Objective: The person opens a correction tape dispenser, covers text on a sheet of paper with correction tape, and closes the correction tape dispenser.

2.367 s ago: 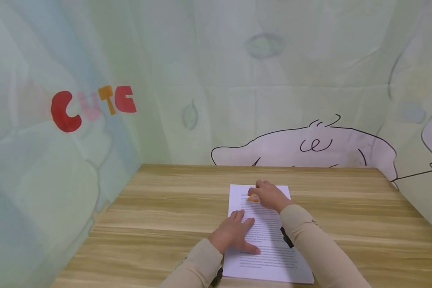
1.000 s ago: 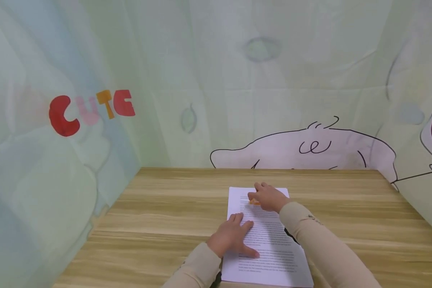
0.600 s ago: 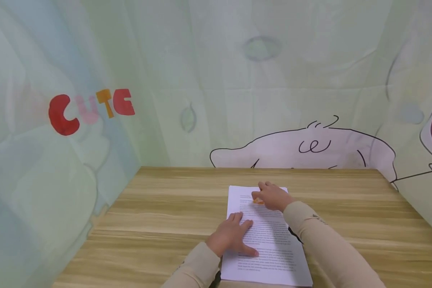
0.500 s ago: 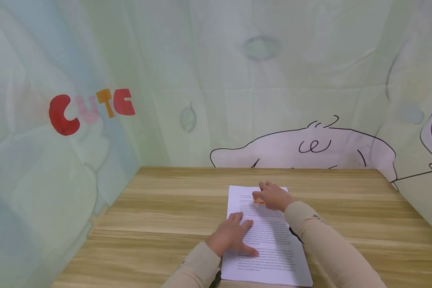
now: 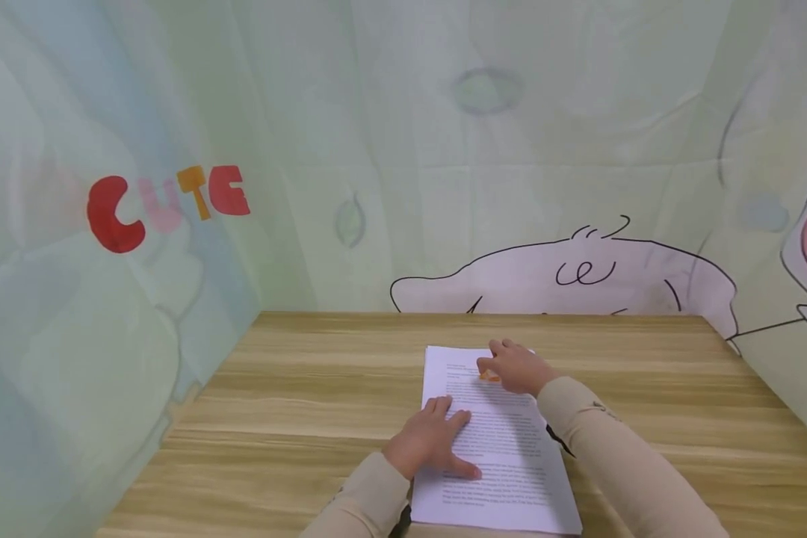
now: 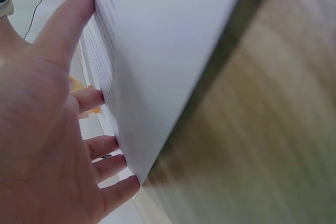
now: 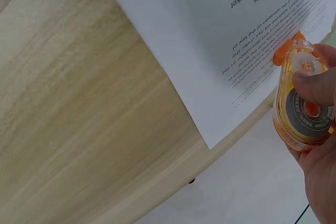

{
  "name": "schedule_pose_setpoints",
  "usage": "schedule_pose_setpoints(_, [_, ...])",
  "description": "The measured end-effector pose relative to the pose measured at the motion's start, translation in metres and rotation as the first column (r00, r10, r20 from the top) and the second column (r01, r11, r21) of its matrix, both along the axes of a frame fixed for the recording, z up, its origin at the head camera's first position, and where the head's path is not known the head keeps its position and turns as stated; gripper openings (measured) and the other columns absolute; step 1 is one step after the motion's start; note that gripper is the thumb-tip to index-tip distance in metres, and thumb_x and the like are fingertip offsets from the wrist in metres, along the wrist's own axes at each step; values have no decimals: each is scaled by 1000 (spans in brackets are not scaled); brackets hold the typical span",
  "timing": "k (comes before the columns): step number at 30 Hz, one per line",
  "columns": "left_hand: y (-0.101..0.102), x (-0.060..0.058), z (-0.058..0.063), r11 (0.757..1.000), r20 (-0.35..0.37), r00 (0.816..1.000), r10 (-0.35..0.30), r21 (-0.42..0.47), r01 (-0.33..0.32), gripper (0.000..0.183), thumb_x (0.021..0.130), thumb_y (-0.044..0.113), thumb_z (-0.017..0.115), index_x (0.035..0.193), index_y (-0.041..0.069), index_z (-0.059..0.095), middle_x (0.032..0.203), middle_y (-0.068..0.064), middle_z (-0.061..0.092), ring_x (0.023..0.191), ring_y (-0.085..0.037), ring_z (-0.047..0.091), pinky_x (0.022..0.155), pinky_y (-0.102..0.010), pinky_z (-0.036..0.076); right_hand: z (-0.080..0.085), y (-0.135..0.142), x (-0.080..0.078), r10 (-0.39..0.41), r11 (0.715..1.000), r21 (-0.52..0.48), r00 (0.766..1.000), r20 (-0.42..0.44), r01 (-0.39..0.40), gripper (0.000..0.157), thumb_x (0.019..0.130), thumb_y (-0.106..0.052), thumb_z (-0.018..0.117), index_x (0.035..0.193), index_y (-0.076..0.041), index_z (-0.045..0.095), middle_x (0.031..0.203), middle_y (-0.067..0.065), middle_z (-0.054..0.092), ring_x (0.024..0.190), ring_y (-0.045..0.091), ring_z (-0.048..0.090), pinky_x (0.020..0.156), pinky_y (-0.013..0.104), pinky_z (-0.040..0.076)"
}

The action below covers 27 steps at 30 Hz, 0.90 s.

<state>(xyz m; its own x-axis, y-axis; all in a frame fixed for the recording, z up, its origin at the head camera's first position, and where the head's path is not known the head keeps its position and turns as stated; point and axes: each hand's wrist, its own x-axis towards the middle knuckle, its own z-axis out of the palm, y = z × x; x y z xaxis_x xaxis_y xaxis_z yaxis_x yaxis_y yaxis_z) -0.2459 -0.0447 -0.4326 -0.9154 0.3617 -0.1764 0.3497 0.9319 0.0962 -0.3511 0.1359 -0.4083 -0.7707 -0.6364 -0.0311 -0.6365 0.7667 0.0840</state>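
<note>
A stack of printed paper (image 5: 504,489) lies on the wooden table. My left hand (image 5: 433,441) is spread over the stack's left side, its fingertips touching the top sheet. In the left wrist view those fingertips (image 6: 123,190) rest along the page. Near the top of the page my right hand (image 5: 514,368) grips an orange, see-through correction tape (image 7: 302,100), thumb across its side. Its orange tip piece (image 7: 283,51) is over the printed lines; whether it touches the paper I cannot tell. From the head, the hand covers most of the correction tape (image 5: 489,376).
Bare wooden table (image 5: 309,396) surrounds the paper. Behind it hangs a pale cloth backdrop (image 5: 370,134) with a line-drawn figure and the coloured letters "CUTE" (image 5: 195,190) on the left.
My right hand has slid the correction tape a short way to the right along the upper text lines. The left hand keeps its place on the paper.
</note>
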Motion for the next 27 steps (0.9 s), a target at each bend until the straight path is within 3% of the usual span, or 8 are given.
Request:
schedule_pose_setpoints(8, [-1, -2, -2, 1000, -28, 1000, -12, -1, 12, 90, 62, 71, 66, 136, 25, 44, 143, -12, 35, 132, -26, 33, 103, -41, 37, -1, 8, -1, -14, 1000, -1, 1000, 3, 14, 38, 85, -1, 59, 111, -28, 61, 102, 7, 50, 92, 24, 49, 85, 42, 48])
schedule_pose_setpoints(27, [-2, -2, -3, 1000, 13, 1000, 0, 20, -1, 91, 63, 70, 66, 138, 25, 41, 145, -11, 32, 134, -26, 30, 105, -41, 35, 0, 30, 3, 34, 999, 44, 998, -61, -32, 38, 85, 2, 56, 112, -24, 61, 97, 8, 50, 85, 23, 48, 78, 39, 48])
